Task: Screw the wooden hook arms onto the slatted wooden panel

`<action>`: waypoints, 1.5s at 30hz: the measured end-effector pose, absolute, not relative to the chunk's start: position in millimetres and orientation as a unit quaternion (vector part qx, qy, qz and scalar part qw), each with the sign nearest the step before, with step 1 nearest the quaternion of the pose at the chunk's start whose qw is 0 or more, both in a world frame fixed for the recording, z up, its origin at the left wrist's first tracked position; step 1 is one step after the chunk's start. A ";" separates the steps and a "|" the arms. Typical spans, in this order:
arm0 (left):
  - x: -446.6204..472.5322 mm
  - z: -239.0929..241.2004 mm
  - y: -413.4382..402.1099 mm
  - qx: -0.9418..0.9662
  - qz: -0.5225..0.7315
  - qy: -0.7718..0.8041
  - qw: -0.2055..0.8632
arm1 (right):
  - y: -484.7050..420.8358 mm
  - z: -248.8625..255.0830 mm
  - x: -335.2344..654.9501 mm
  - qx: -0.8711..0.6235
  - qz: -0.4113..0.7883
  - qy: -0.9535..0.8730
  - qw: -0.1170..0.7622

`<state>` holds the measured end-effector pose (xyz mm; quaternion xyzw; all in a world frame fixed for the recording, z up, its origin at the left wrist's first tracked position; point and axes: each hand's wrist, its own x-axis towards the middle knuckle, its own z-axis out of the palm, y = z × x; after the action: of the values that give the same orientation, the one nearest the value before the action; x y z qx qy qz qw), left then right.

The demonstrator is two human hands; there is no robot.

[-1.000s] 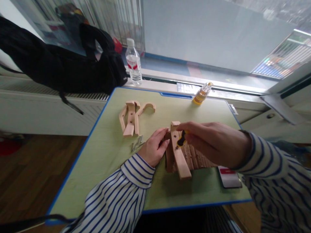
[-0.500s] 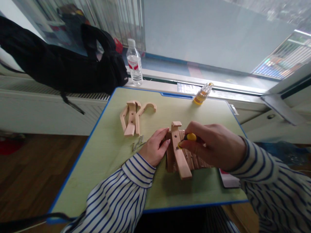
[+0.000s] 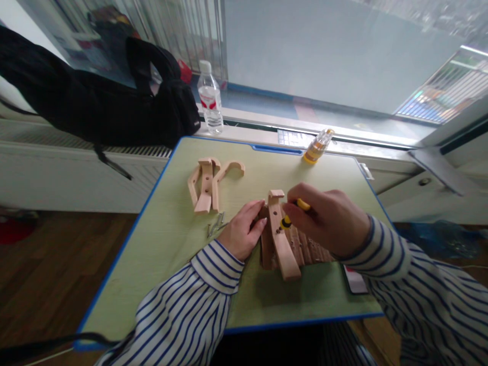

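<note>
My right hand (image 3: 330, 221) is closed around a short yellow-and-black screwdriver (image 3: 285, 222). The screwdriver's tip end is at the lower hole of a pale wooden hook (image 3: 281, 249), where a dark screw head shows. This hook lies across a brown ridged wooden board (image 3: 309, 250) with several small holes. My left hand (image 3: 243, 230) grips the board's left end, thumb and fingers pressed against it. Left of that hand are several loose screws (image 3: 216, 224). Farther back stand more pale wooden hooks (image 3: 206, 185), grouped together.
The green table (image 3: 160, 264) has a blue edge. A yellow-based clear bottle (image 3: 317, 147) stands at its back right. Behind the table are a water bottle (image 3: 210, 99) and a black bag (image 3: 114, 109). A phone-like flat object (image 3: 356, 280) lies partly under my right forearm.
My right hand has shifted slightly up and left, and the screwdriver now shows more of its length, tilted at the hook. My left hand, the hook and the board stay in place.
</note>
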<state>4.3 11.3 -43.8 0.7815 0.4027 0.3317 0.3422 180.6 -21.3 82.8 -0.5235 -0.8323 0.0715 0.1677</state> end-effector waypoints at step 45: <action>2.7 -45.5 10.7 0.785 0.334 0.396 0.340 | -14.7 99.0 183.9 -0.473 0.120 -0.871 0.059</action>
<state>2.7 10.7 -45.5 0.7846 0.3960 0.3341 0.3405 183.9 -14.7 99.0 -0.4732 -0.8707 0.1204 0.0588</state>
